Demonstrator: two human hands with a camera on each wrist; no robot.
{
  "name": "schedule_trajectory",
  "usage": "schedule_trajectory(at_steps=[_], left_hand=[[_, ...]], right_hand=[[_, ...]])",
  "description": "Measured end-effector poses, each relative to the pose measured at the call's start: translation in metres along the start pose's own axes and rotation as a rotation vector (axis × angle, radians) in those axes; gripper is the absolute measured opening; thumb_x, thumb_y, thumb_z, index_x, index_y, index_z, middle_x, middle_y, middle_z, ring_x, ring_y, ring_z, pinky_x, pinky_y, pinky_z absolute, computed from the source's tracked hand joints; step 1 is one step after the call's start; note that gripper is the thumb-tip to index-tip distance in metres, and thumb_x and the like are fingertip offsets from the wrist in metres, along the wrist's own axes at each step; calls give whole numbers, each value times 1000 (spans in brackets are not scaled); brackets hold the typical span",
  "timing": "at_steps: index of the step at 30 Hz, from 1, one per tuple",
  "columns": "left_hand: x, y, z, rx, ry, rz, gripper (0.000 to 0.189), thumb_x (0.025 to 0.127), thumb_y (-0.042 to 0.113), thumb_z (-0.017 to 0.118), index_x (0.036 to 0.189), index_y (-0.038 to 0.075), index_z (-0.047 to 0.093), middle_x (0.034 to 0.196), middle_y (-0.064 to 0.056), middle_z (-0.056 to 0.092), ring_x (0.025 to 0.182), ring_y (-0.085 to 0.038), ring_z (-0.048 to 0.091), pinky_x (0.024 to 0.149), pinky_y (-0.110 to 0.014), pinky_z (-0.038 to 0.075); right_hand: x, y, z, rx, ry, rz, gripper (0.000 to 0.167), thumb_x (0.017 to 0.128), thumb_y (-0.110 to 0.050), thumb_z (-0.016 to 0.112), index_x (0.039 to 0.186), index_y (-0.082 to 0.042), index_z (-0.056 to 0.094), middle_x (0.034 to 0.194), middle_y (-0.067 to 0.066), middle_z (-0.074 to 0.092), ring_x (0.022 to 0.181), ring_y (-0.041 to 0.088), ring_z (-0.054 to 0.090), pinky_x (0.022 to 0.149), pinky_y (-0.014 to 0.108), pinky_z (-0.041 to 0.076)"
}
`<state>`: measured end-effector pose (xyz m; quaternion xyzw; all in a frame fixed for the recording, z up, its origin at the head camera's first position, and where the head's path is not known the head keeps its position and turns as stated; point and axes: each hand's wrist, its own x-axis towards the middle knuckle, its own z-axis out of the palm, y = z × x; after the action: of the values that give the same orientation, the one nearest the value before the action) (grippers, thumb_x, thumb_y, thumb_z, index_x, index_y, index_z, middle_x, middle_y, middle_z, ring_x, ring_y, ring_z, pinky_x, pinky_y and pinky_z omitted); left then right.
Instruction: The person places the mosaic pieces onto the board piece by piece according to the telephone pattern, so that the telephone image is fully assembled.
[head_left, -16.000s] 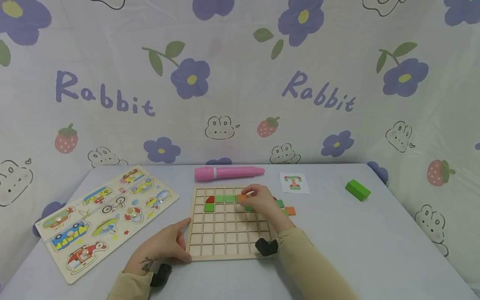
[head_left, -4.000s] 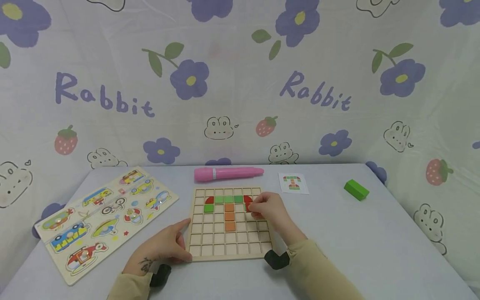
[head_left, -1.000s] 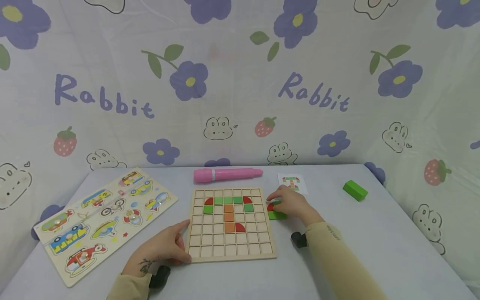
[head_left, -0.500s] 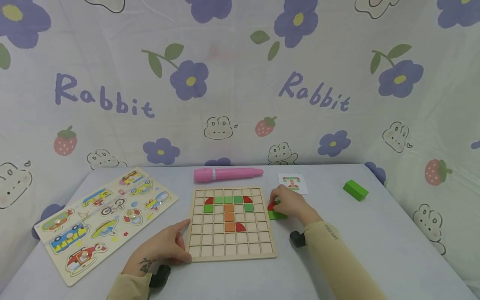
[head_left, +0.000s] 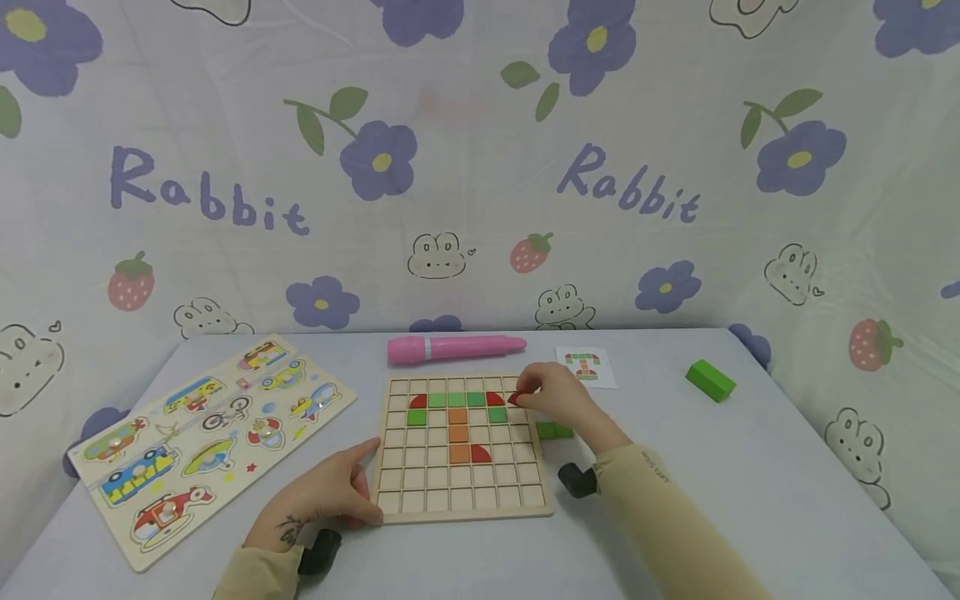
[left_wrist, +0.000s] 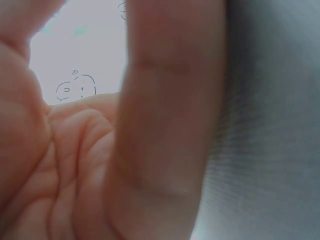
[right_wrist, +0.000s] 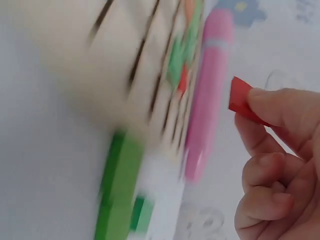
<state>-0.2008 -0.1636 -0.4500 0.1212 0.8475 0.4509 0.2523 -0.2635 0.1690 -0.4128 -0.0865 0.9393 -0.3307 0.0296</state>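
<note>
In the head view, a wooden grid board (head_left: pixel 438 479) lies flat, with green, orange and red tiles set in several cells. My left hand (head_left: pixel 326 492) rests at its left edge, thumb and index finger spread against the frame; the left wrist view shows only this hand's palm and finger close up. Above the board's upper right corner, my right hand (head_left: pixel 558 396) pinches a red quarter-round tile (right_wrist: pixel 240 94) between thumb and fingertips. Green blocks (head_left: pixel 553 431) lie just beside the board's right edge, partly hidden by the hand.
A knobbed vehicle puzzle (head_left: pixel 217 450) lies at the left. Behind the board is a pink marker-shaped object (head_left: pixel 457 348). A pattern card (head_left: pixel 596 367) lies at the back right, with a long green block (head_left: pixel 711 381) farther right.
My right hand has moved left from the loose pieces to over the board's upper right corner, carrying the red tile. Earlier, more tiles came onto the board. My left hand has stayed put.
</note>
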Motion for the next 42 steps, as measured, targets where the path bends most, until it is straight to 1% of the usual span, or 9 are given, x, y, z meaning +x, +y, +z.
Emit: schedule_trajectory(at_steps=[5, 7, 9, 12, 15, 23, 28, 38, 42], left_hand=[[0, -1, 0, 18, 10, 12, 105, 60, 11, 83, 145, 0, 22, 66, -4, 55, 52, -12, 51, 49, -25, 42], [-1, -1, 0, 29, 18, 17, 105, 60, 11, 83, 145, 0, 23, 66, -4, 55, 52, -12, 50, 49, -25, 41], [-1, -1, 0, 37, 23, 21, 104, 60, 11, 83, 145, 0, 23, 66, -4, 55, 52, -12, 50, 49, -26, 41], [-2, -1, 1, 40, 26, 20, 104, 60, 11, 83, 145, 0, 23, 66, -4, 55, 53, -13, 50, 49, -26, 41], [-4, 0, 0, 32, 21, 18, 104, 60, 10, 83, 145, 0, 23, 67, -4, 54, 53, -13, 50, 49, -27, 41], [-2, 0, 0, 15, 29, -21, 104, 59, 9, 83, 145, 2, 24, 66, -3, 54, 53, -12, 50, 49, -25, 40], [-1, -2, 1, 21, 38, -36, 104, 59, 8, 83, 145, 3, 25, 66, -3, 55, 54, -12, 49, 50, -25, 39], [-1, -5, -1, 6, 14, -10, 103, 60, 7, 81, 145, 2, 23, 66, -3, 57, 54, -12, 50, 50, -25, 41], [1, -5, -1, -7, 11, -15, 102, 61, 6, 81, 145, 3, 23, 65, -3, 57, 53, -11, 50, 49, -25, 42]], right_hand=[[-1, -26, 15, 183, -14, -85, 4, 81, -7, 67, 84, -7, 65, 83, 3, 64, 73, 15, 52, 63, 26, 44], [-1, -37, 23, 220, -31, -106, 4, 81, -6, 68, 84, -8, 65, 82, 3, 64, 73, 14, 54, 64, 25, 45], [-1, -46, 31, 230, -58, -125, 4, 81, -7, 68, 83, -9, 65, 82, 2, 64, 74, 14, 54, 65, 26, 45], [-2, -58, 43, 205, -108, -146, 5, 80, -7, 68, 82, -11, 65, 81, 0, 63, 74, 13, 54, 66, 26, 45], [-3, -66, 54, 167, -157, -143, 5, 80, -8, 68, 82, -13, 66, 81, -2, 62, 73, 13, 53, 64, 26, 45], [-2, -69, 72, 94, -231, -132, 9, 78, -10, 71, 79, -15, 64, 81, -4, 59, 76, 14, 51, 67, 27, 44], [-4, -69, 77, 76, -259, -111, 9, 78, -9, 72, 76, -14, 65, 79, -4, 59, 75, 14, 52, 66, 27, 44], [-4, -67, 80, 49, -290, -120, 7, 79, -7, 70, 77, -11, 65, 77, -3, 60, 73, 13, 53, 66, 26, 45], [-4, -67, 80, 19, -296, -125, 9, 79, -8, 71, 74, -12, 64, 75, -4, 59, 73, 12, 52, 66, 26, 44]])
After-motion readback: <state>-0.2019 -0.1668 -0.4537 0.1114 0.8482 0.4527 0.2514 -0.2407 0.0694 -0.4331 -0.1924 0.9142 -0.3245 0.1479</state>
